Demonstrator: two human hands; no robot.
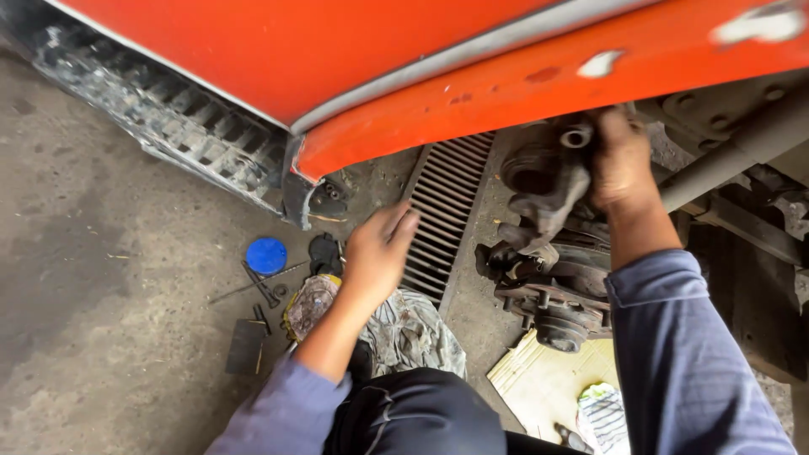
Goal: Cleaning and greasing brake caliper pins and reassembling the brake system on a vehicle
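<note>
Brake caliper (543, 181) long axis roughly vertical; right hand (621, 160) gripping top.

Blue lid (266, 255), floor grate (444, 212)

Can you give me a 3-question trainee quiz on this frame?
1. True or false: the right hand rests on the grimy brake assembly under the orange body panel.
2. What does the left hand hold?
A. a wrench
B. nothing; it hangs open over the floor grate
C. the blue disc
3. Fill in: a sheet of ____ lies on the concrete under the assembly.

Key: 1 true; 2 B; 3 cardboard.
</note>
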